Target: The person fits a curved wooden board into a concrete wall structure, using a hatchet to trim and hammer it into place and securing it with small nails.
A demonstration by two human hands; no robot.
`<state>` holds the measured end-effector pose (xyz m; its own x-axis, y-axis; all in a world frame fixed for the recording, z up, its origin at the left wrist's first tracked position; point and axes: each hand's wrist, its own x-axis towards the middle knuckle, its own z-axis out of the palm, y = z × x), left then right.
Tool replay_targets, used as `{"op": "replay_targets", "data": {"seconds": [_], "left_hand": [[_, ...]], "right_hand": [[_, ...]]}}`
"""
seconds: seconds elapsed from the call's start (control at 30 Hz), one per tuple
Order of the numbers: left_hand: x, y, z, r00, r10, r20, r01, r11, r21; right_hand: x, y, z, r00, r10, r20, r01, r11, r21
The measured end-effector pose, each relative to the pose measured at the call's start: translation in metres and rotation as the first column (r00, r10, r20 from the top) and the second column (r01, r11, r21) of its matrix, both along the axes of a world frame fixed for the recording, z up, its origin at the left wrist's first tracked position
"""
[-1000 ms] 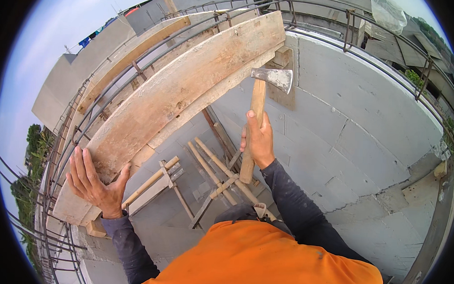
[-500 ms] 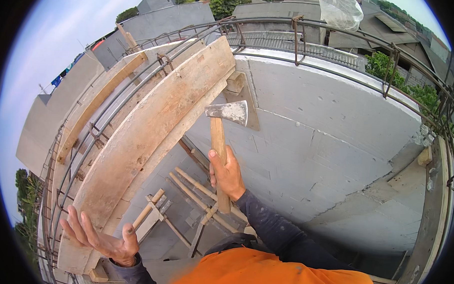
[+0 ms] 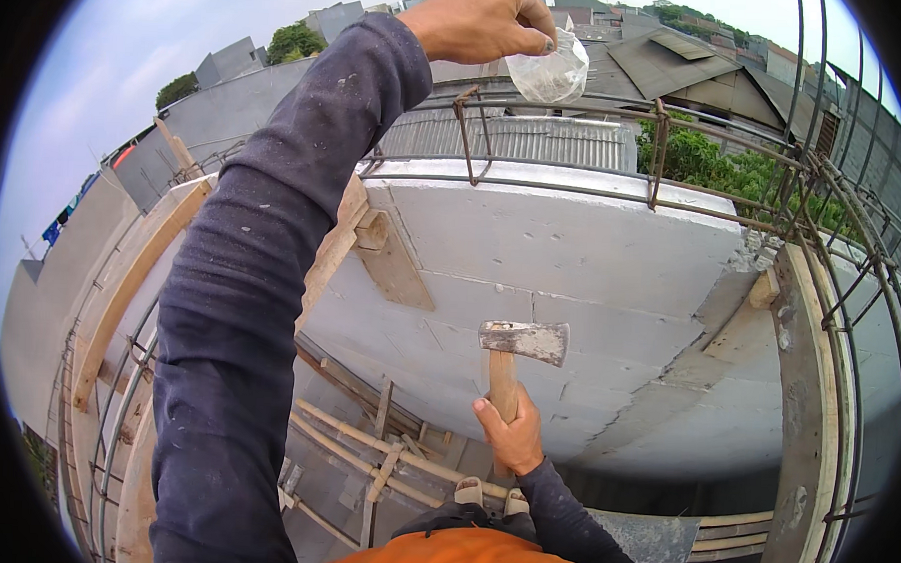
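My left hand (image 3: 484, 25) is stretched up to the top of a clear plastic bag (image 3: 552, 72) at the steel bars. Its thumb and fingers are bent together at the bag's upper edge, closed on it as far as I can see; what the bag contains is unclear. Lower down, my right hand (image 3: 515, 435) grips the wooden handle of a hatchet (image 3: 524, 342). The hatchet's pale-smeared metal head points up, in front of the grey block wall (image 3: 571, 246).
Reinforcing bars (image 3: 573, 182) run along the wall top and rise at the right. A timber board (image 3: 799, 393) stands on the right. Bamboo poles (image 3: 405, 454) cross below, near my feet (image 3: 469, 492). My left sleeve covers much of the formwork on the left.
My left hand has gone from open beside the formwork board up to the plastic bag. The view has turned right, and the hatchet, still in my right hand, appears lower and further right.
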<state>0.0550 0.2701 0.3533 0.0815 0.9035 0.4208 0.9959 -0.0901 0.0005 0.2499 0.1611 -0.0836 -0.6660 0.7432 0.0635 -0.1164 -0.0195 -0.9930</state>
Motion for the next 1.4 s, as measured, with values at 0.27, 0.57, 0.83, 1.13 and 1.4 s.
{"op": "replay_targets", "data": {"seconds": [0.27, 0.57, 0.83, 1.13, 1.4], "left_hand": [[-0.03, 0.123, 0.01, 0.97, 0.148, -0.192, -0.209, 0.912, -0.352], [-0.011, 0.155, -0.007, 0.834, 0.228, -0.502, -0.441, 0.823, -0.359], [-0.024, 0.172, -0.021, 0.814, 0.134, -0.565, -0.33, 0.907, -0.261], [-0.025, 0.132, -0.013, 0.886, -0.055, -0.46, -0.053, 0.974, -0.218], [-0.041, 0.101, -0.008, 0.985, -0.173, 0.008, 0.17, 0.959, -0.227]], "right_hand": [[0.037, 0.028, -0.006, 0.988, -0.142, 0.062, 0.143, 0.99, -0.013], [0.033, 0.033, -0.002, 0.978, -0.183, 0.102, 0.176, 0.982, 0.067], [0.028, 0.035, 0.008, 0.962, -0.255, 0.094, 0.24, 0.96, 0.144], [0.03, 0.03, 0.008, 0.954, -0.285, 0.091, 0.271, 0.952, 0.14], [0.031, 0.029, 0.001, 0.955, -0.282, 0.096, 0.275, 0.958, 0.075]]}}
